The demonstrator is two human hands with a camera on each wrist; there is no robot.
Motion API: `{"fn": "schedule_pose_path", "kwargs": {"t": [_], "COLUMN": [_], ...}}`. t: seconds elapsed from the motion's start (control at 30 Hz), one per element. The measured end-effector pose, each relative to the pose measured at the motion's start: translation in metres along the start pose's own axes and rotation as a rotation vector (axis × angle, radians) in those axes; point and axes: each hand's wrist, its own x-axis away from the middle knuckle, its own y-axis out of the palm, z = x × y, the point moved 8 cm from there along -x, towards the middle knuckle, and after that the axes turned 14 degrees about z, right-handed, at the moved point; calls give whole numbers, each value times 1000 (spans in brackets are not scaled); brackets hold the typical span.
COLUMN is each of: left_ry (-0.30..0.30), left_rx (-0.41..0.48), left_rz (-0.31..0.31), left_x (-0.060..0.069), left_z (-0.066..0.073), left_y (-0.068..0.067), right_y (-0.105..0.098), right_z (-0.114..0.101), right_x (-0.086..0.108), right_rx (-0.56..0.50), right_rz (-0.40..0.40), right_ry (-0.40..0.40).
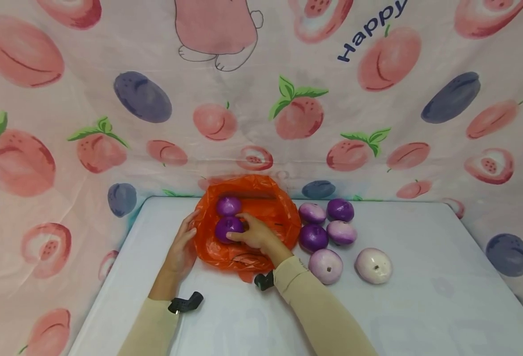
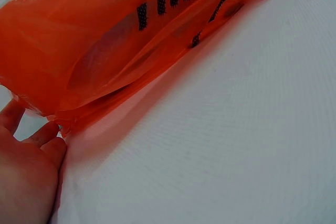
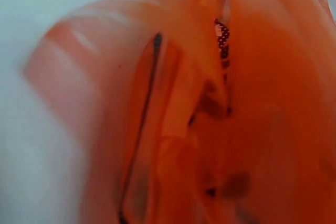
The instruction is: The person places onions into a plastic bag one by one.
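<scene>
An orange plastic bag (image 1: 261, 207) stands wide-mouthed on the table, its printed side showing in the left wrist view. Inside it lie two purple onions, one behind the other. My right hand (image 1: 257, 235) reaches over the rim and grips the nearer purple onion (image 1: 227, 229) between thumb and fingers. Just behind is the other purple onion (image 1: 228, 205). On the bag's left side my left hand (image 1: 183, 244) rests with its fingers against the plastic; the left wrist view has the fingertips (image 2: 50, 132) at the bag's edge. In the right wrist view, orange plastic hides the held onion.
Right of the bag sits a cluster of purple and pale onions, among them a dark purple onion (image 1: 313, 238) and a pale onion (image 1: 325, 266). A whitish onion (image 1: 374, 265) lies farther right. Behind the white table (image 1: 421, 316) hangs a fruit-printed cloth (image 1: 252, 89).
</scene>
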Motion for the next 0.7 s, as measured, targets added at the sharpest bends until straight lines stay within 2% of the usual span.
{"fn": "schedule_pose_path", "kwargs": {"t": [0.2,0.47,0.7], "left_ry": [-7,1,10], "left_rx": [6,20,14], "left_rz": [2,-8,-20], "left_x": [0,-2,-3], "left_z": [-2,-2,-3], "left_y": [-1,0,-3], "right_y": [0,-3,-10], "right_z": [4,7,-9], "right_x": [-2,1,16], "right_rx": [0,-83,19], "right_rz": [4,-24,21], "right_ry": [3,42,-29]}}
